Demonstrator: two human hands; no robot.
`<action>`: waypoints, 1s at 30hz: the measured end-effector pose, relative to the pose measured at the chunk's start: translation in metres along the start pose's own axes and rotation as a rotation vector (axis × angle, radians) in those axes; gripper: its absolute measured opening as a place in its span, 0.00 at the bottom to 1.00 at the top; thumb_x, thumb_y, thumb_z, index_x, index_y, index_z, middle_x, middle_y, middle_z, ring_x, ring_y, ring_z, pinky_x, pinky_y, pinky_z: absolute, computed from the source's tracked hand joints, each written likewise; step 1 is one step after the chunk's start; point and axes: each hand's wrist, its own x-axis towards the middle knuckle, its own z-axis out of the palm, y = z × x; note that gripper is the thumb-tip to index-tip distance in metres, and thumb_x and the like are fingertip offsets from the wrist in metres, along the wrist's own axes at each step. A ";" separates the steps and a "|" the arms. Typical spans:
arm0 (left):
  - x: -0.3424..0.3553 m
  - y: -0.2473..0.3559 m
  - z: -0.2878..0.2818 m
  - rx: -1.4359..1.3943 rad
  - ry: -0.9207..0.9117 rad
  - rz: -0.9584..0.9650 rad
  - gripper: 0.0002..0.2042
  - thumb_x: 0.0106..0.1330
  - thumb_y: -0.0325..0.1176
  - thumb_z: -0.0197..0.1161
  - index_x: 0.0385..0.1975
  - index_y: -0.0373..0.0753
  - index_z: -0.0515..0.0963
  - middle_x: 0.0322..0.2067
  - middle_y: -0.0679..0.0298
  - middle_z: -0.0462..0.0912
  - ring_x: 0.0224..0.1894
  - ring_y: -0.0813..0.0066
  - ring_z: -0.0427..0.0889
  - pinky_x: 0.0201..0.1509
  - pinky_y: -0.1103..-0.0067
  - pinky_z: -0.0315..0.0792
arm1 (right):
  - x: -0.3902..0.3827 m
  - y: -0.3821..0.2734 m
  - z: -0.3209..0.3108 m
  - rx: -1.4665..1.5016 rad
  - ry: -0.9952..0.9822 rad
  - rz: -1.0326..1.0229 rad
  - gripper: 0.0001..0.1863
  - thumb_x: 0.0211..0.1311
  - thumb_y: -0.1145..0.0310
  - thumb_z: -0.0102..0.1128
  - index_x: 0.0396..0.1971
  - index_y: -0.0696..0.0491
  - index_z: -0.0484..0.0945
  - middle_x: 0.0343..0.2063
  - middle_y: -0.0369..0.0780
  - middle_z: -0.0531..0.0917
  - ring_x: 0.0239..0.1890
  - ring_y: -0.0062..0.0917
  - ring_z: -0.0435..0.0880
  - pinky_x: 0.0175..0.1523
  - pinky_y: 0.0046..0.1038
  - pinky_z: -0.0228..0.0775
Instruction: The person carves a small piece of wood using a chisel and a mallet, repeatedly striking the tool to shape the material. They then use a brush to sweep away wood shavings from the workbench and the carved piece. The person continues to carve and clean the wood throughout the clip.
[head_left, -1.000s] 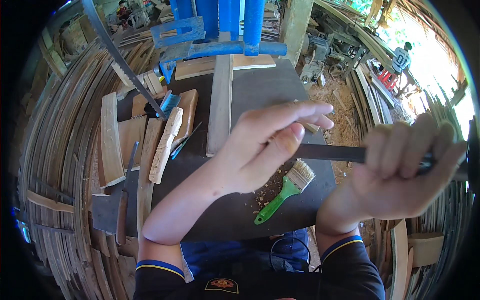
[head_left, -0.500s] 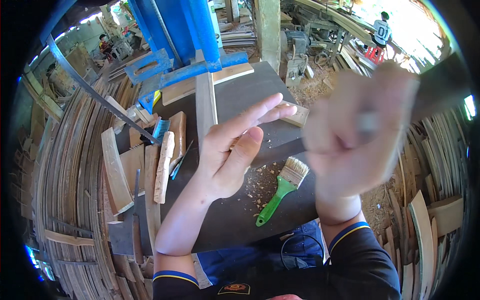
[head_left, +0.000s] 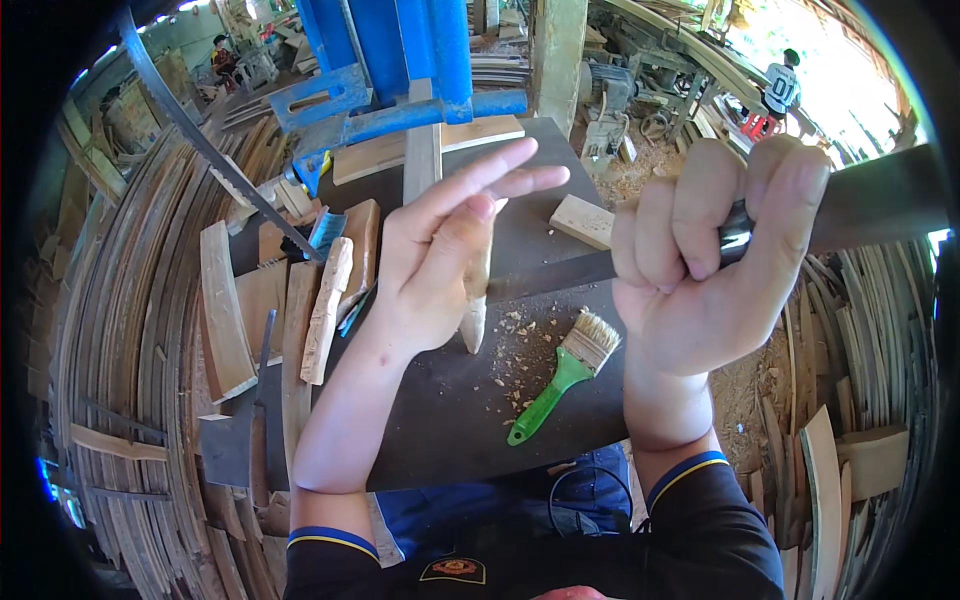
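My left hand (head_left: pixel 425 265) is closed round a small pale piece of wood (head_left: pixel 475 315), with two fingers stretched out. The wood's tapered lower end points down below the palm; its upper part is hidden. My right hand (head_left: pixel 705 260) grips a long-handled knife, its dark handle (head_left: pixel 885 200) running off to the right. From that fist the knife's dark flat blade (head_left: pixel 550 277) reaches left to the wood's edge; I cannot tell whether it cuts in. Under the blade lie wood shavings (head_left: pixel 515 340) and a green-handled paintbrush (head_left: pixel 565 375) on the dark tabletop (head_left: pixel 430 430).
A blue machine frame (head_left: pixel 380 50) stands at the far edge, a saw blade (head_left: pixel 195 135) slanting down at left. Wood offcuts (head_left: pixel 225 310) and a thin tool with a wooden handle (head_left: pixel 259 455) lie left. Stacked strips (head_left: pixel 870 320) flank the table. Two people sit far back.
My right hand, blurred before, now shows sharply and sits slightly lower. The wood's tapered end has come into sight under my left hand, which has turned a little. The whole view has shifted slightly.
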 end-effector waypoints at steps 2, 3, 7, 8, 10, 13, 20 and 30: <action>-0.001 0.000 0.005 -0.003 -0.014 0.023 0.22 0.75 0.36 0.44 0.63 0.29 0.65 0.51 0.49 0.81 0.42 0.74 0.75 0.60 0.66 0.59 | 0.005 -0.005 -0.008 0.020 -0.022 -0.014 0.19 0.79 0.52 0.28 0.32 0.49 0.62 0.15 0.30 0.58 0.09 0.13 0.47 0.12 0.19 0.39; -0.002 0.001 0.009 0.000 -0.025 0.040 0.22 0.75 0.35 0.44 0.63 0.29 0.65 0.51 0.49 0.81 0.41 0.75 0.75 0.59 0.67 0.60 | 0.008 -0.011 -0.010 0.014 -0.084 -0.018 0.20 0.79 0.52 0.28 0.33 0.49 0.64 0.15 0.31 0.58 0.09 0.13 0.48 0.12 0.19 0.39; -0.002 0.001 0.018 0.038 -0.027 0.086 0.21 0.75 0.34 0.44 0.64 0.29 0.65 0.51 0.51 0.81 0.36 0.80 0.72 0.53 0.73 0.61 | -0.001 -0.015 -0.007 -0.058 -0.019 0.009 0.21 0.79 0.52 0.28 0.34 0.49 0.67 0.14 0.31 0.58 0.09 0.13 0.50 0.12 0.19 0.40; 0.000 0.002 0.015 0.049 -0.017 0.093 0.21 0.76 0.34 0.44 0.64 0.29 0.66 0.51 0.51 0.81 0.35 0.81 0.71 0.51 0.74 0.62 | -0.003 -0.006 -0.001 -0.126 0.012 -0.003 0.20 0.78 0.51 0.29 0.34 0.49 0.66 0.14 0.31 0.58 0.09 0.13 0.50 0.12 0.19 0.40; -0.004 -0.001 0.007 0.052 0.020 0.076 0.21 0.76 0.33 0.44 0.64 0.30 0.66 0.51 0.51 0.81 0.33 0.84 0.69 0.49 0.77 0.62 | -0.005 0.011 0.006 -0.284 0.033 0.017 0.19 0.78 0.51 0.31 0.33 0.48 0.64 0.14 0.30 0.58 0.09 0.13 0.49 0.12 0.20 0.40; -0.007 -0.002 0.006 0.009 0.031 0.045 0.20 0.76 0.32 0.44 0.64 0.30 0.66 0.51 0.52 0.81 0.29 0.88 0.67 0.44 0.81 0.64 | -0.003 0.001 0.000 -0.079 -0.003 0.027 0.18 0.78 0.52 0.31 0.33 0.48 0.63 0.15 0.30 0.58 0.09 0.13 0.49 0.12 0.20 0.41; -0.009 -0.002 0.009 0.064 0.090 0.061 0.20 0.76 0.32 0.44 0.64 0.30 0.66 0.51 0.53 0.82 0.28 0.92 0.67 0.42 0.87 0.67 | -0.009 0.027 0.005 -0.384 -0.090 -0.022 0.15 0.75 0.56 0.44 0.38 0.52 0.69 0.19 0.31 0.73 0.13 0.11 0.64 0.18 0.17 0.55; -0.005 0.001 0.006 0.058 0.099 0.076 0.21 0.76 0.32 0.41 0.63 0.27 0.65 0.56 0.48 0.77 0.60 0.66 0.74 0.69 0.70 0.61 | -0.015 0.045 0.003 -0.298 0.047 0.090 0.06 0.66 0.72 0.60 0.31 0.58 0.74 0.22 0.34 0.79 0.23 0.12 0.74 0.28 0.17 0.64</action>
